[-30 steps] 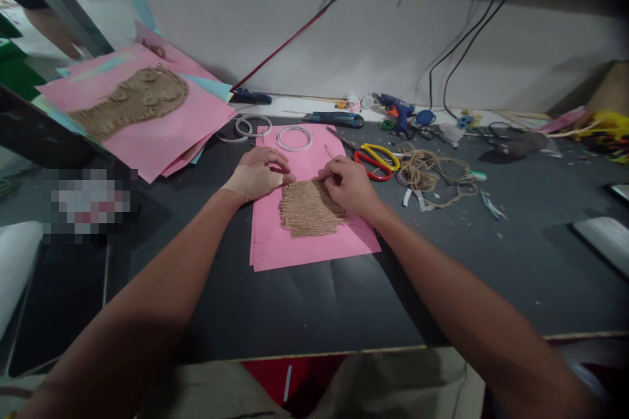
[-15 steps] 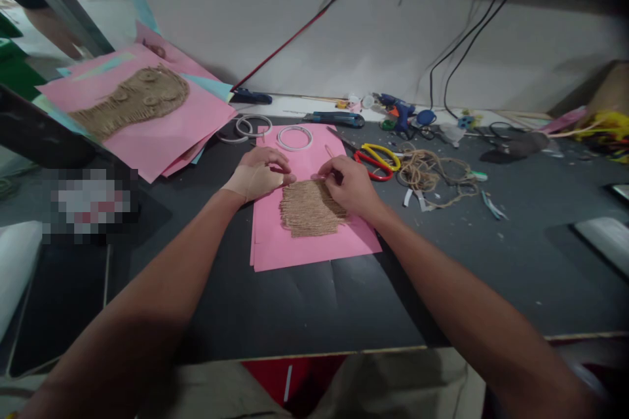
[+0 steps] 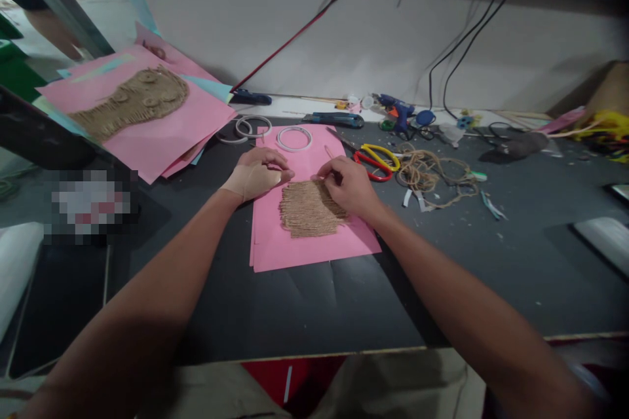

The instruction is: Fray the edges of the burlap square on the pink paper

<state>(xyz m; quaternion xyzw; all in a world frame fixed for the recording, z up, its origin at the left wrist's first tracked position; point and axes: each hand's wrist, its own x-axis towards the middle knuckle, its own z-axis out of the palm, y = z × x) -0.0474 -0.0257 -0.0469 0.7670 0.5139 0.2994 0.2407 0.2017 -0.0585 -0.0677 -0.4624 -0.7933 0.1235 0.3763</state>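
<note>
Rows of brown jute twine (image 3: 310, 211) lie side by side on pink paper sheets (image 3: 275, 256), forming a blocky patch. My left hand (image 3: 255, 175), with a beige wrap around its wrist and palm, rests at the patch's top left corner. Its thumb and fingertips are pinched together; whatever may be between them is too small to see. Over the patch's upper right part lies my right hand (image 3: 348, 184), fingers closed in a pinch near the top row. I cannot make out what it grips, and it hides some of the twine.
Red-and-yellow-handled scissors (image 3: 377, 162) and tangled twine (image 3: 427, 173) lie to the right. White rings (image 3: 293, 139), a utility knife (image 3: 339, 120) and a blue glue gun (image 3: 400, 111) lie behind. At left, more pink sheets (image 3: 132, 160) carry a larger twine piece (image 3: 142, 101).
</note>
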